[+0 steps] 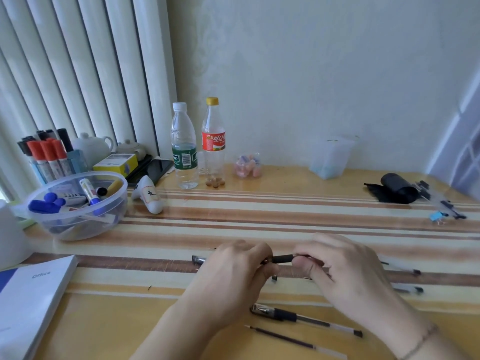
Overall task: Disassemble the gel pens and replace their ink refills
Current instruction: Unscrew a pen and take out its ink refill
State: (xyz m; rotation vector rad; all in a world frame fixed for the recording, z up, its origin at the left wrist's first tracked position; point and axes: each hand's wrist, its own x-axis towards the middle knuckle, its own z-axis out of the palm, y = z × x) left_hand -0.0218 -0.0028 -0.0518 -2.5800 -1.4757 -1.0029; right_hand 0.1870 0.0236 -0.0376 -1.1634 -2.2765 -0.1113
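Pen held level between both hands is what I watch in the head view: the gel pen [281,259] runs left to right, its long axis along the worktop [259,211] stripes, raised just above them. My left hand [233,271] is clenched round one end, my right hand [337,271] pinches the black grip section, so neither has to reach. I judge the next move is a twist and a pull apart along that axis. Just below the wrists lie a whole pen [306,319] and a bare refill [293,341], both angled the same way; more pens [407,289] sit right of my right hand. A small black part [274,278] rests under the fingers. Nothing blocks the pull.
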